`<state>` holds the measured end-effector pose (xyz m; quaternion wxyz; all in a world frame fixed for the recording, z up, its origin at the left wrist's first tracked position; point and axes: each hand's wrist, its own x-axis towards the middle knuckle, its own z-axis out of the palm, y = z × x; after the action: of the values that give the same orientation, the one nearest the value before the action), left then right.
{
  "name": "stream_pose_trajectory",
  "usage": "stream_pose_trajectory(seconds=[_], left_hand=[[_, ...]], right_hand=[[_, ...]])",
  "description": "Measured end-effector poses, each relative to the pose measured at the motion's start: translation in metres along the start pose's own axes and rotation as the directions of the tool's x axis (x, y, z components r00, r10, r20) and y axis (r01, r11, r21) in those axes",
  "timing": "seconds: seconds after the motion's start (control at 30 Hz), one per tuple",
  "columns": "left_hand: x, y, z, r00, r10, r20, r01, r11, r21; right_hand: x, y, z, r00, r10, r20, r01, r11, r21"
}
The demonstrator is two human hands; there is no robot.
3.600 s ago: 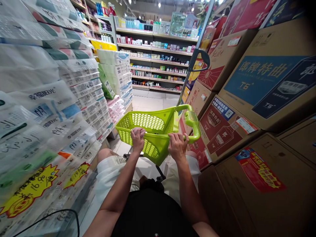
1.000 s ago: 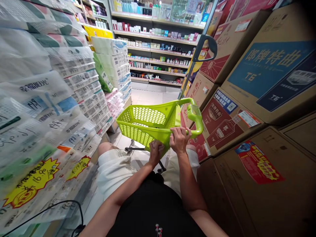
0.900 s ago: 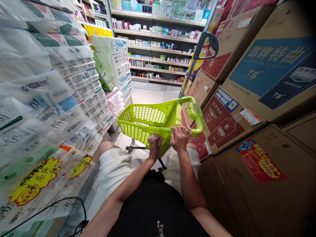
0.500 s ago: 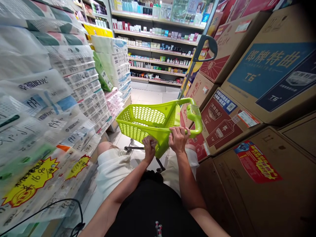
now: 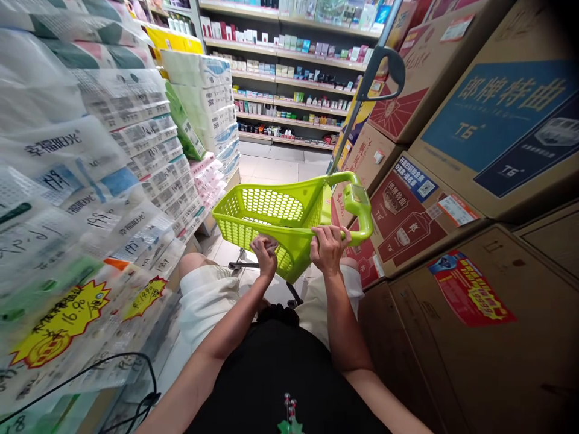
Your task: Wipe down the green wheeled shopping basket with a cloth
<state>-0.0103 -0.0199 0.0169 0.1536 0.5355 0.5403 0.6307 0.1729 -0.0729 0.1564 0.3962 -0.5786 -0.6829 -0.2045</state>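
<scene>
- The person's black top and pale shorts [image 5: 205, 301] are filling the near bottom of the view, with both bare forearms reaching forward.
- The left hand [image 5: 266, 253] is resting against the near side of the lime-green shopping basket [image 5: 271, 220], its fingers curled together into a loose fist on the mesh wall.
- The right hand [image 5: 329, 247] is gripping the basket's green handle [image 5: 362, 211], fingers clamped around the bar just right of the left hand.
- The basket is sitting tilted in the narrow aisle, just ahead of the knees, between the two stacks.
- Wrapped tissue packs [image 5: 90, 181] with yellow price tags [image 5: 58, 322] are rising on the left.
- Cardboard cartons [image 5: 474, 150] are standing piled on the right, close beside the handle.
- Store shelves [image 5: 289, 78] of small goods are running across the far end.
</scene>
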Motion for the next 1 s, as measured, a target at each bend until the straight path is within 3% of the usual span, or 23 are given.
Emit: stream_pose_trajectory(seconds=[0.2,0.33,0.43,0.63,0.8,1.0], left_hand=[[-0.017,-0.01,-0.004,0.99,-0.124,0.062,0.128,0.99,-0.053],[0.007,0.003,-0.007,0.997,-0.061,-0.053,0.058,0.997,-0.049],[0.01,0.011,-0.008,0.998,-0.013,-0.056,0.011,0.999,-0.037],[-0.002,0.01,-0.011,0.996,-0.083,-0.023,0.082,0.996,-0.045],[0.029,0.023,-0.015,0.994,0.005,-0.107,-0.005,1.0,0.006],[0.011,-0.006,-0.021,0.994,-0.082,-0.067,0.082,0.997,-0.007]], right_hand=[[-0.002,0.01,-0.002,0.998,-0.036,-0.046,0.037,0.999,0.015],[-0.003,0.018,-0.007,0.998,-0.037,-0.044,0.038,0.999,0.021],[-0.002,0.022,-0.01,1.0,-0.012,-0.021,0.012,1.0,0.025],[0.002,-0.014,0.003,0.99,0.136,-0.027,-0.137,0.989,-0.063],[0.007,-0.057,0.04,0.975,0.004,0.223,-0.005,1.0,0.004],[0.004,-0.056,0.056,0.948,-0.041,0.316,0.05,0.998,-0.022]])
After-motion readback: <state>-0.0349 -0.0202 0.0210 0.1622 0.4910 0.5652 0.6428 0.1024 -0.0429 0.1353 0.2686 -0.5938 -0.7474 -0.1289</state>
